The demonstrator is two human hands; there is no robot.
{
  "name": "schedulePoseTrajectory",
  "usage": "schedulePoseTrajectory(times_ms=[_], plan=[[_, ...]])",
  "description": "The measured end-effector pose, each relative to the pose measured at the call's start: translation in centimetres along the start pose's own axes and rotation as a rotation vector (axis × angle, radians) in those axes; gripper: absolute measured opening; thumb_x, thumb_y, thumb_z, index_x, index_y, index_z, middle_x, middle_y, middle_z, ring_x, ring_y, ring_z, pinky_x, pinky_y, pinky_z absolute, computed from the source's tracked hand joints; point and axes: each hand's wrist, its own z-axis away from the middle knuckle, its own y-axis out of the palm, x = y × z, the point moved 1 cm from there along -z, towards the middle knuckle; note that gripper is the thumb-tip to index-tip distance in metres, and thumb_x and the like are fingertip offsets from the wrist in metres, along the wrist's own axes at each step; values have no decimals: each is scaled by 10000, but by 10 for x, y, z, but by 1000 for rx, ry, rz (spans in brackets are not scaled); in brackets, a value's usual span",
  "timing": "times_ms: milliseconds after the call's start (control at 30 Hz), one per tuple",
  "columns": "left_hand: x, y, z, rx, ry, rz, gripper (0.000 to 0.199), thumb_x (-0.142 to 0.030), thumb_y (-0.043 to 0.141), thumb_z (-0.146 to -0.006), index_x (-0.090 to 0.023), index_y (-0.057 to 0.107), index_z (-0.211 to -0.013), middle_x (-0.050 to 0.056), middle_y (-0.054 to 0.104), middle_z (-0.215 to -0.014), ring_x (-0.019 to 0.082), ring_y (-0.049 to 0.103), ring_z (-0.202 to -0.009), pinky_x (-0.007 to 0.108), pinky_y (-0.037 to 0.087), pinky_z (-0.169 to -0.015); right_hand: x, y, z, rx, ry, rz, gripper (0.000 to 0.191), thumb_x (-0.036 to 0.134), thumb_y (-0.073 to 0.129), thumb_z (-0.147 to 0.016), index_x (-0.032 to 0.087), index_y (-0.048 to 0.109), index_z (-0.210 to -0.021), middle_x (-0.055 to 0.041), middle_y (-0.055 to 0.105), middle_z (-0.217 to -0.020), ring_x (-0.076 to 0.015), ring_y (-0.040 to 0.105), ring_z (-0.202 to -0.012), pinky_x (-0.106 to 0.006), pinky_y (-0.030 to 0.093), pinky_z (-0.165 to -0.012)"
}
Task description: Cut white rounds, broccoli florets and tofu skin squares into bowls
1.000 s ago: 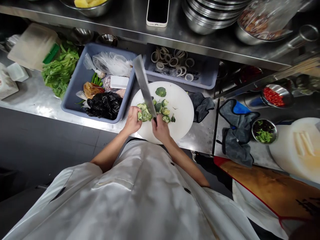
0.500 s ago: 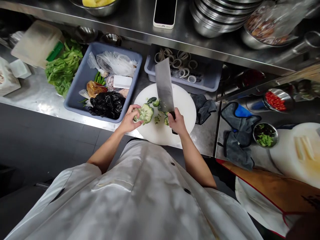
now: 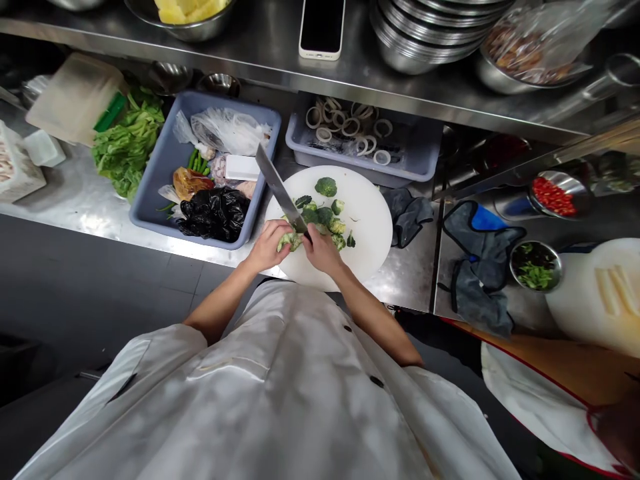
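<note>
My left hand [image 3: 269, 245] is closed around a head of broccoli [image 3: 290, 240] at the left side of the round white cutting board [image 3: 367, 207]. In my right hand [image 3: 323, 248] is the handle of a cleaver [image 3: 281, 189]. Its blade slants up and to the left, seen nearly edge-on, close beside the broccoli; whether it touches is hidden by my fingers. Several cut broccoli florets [image 3: 326, 187] and a small loose leaf [image 3: 351, 239] lie on the board behind and to the right of the blade.
A blue-grey tub [image 3: 145, 200] with bagged food stands left of the board, leafy greens [image 3: 127, 143] beyond it. Behind sits another tub [image 3: 415, 170] with white rings. Dark cloths [image 3: 407, 217] lie to the right. A steel shelf [image 3: 260, 70] overhangs the back. Another person's sleeve [image 3: 540, 400] shows at lower right.
The cleaver has swung left, its broad face turning nearly edge-on, and my right hand has moved in toward my left. More broccoli florets now lie on the board.
</note>
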Motion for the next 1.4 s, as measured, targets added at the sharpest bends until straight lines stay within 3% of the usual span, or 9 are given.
schedulePoseTrajectory(times_ms=[133, 300, 500, 600, 700, 833, 1067, 1267, 1400], plan=[[2, -1, 3, -23, -100, -52, 293, -173, 654, -827, -215, 604, -1113, 152, 516, -1375, 311, 508, -1329, 484, 460, -1110, -24, -22, -1, -57, 112, -47, 290, 410, 423, -1036, 207, 514, -1222, -39, 656, -754, -254, 601, -657, -301, 393, -602], [8, -11, 10, 11, -154, 83, 247, -200, 659, -833, -226, 597, -1071, 89, 615, -1181, 260, 595, -1181, 420, 503, -1051, -40, -42, 19, -89, 156, -51, 334, 430, 402, -1013, 196, 526, -1218, -21, 616, -694, -252, 567, -614, -302, 379, -615], [29, -38, 32, -425, -553, 687, 387, -318, 803, -727, -249, 532, -995, -10, 606, -896, 168, 642, -796, 312, 593, -706, -48, -49, 74, -361, 296, -68, 318, 508, 399, -1025, 226, 539, -1067, -25, 623, -713, -210, 586, -619, -280, 378, -608], [40, -55, 30, -487, -666, 1013, 471, -377, 835, -705, -270, 498, -1016, -17, 623, -904, 177, 680, -781, 303, 610, -613, -74, -54, 105, -477, 465, 9, 310, 490, 425, -996, 210, 554, -1028, -47, 635, -724, -216, 594, -627, -296, 380, -618], [47, -68, 15, -513, -648, 1064, 496, -319, 858, -659, -269, 504, -1003, -21, 632, -910, 174, 697, -798, 291, 629, -611, -103, -54, 134, -437, 616, -58, 322, 506, 469, -973, 206, 567, -1038, -9, 607, -642, -206, 569, -564, -305, 400, -617], [50, -65, -7, -526, -563, 1003, 500, -250, 849, -610, -255, 518, -985, -28, 605, -878, 138, 662, -741, 252, 622, -607, -120, -46, 162, -389, 734, -201, 415, 599, 493, -959, 205, 567, -1064, 27, 568, -576, -201, 552, -514, -315, 425, -593], [52, -48, -19, -524, -481, 763, 429, -293, 754, -674, -255, 504, -1021, -15, 567, -909, 149, 621, -784, 295, 608, -718, -90, -35, 172, -342, 763, -341, 399, 615, 500, -958, 230, 540, -1053, 53, 531, -536, -190, 536, -466, -301, 431, -546], [70, -88, -22, -595, -427, -45, 416, -260, 743, -708, -216, 577, -1088, 95, 559, -1165, 303, 565, -1183, 498, 458, -1111, -90, -20, 162, -397, 731, -109, 317, 499, 450, -974, 216, 561, -1062, -6, 579, -647, -213, 552, -585, -296, 365, -601], [78, -103, -32, -472, -505, -296, 555, -345, 771, -747, -173, 589, -1242, 198, 465, -1424, 436, 396, -1405, 639, 311, -1176, -96, -9, 157, -390, 736, 6, 313, 443, 420, -979, 193, 570, -1094, -41, 597, -703, -225, 547, -619, -290, 306, -600]])
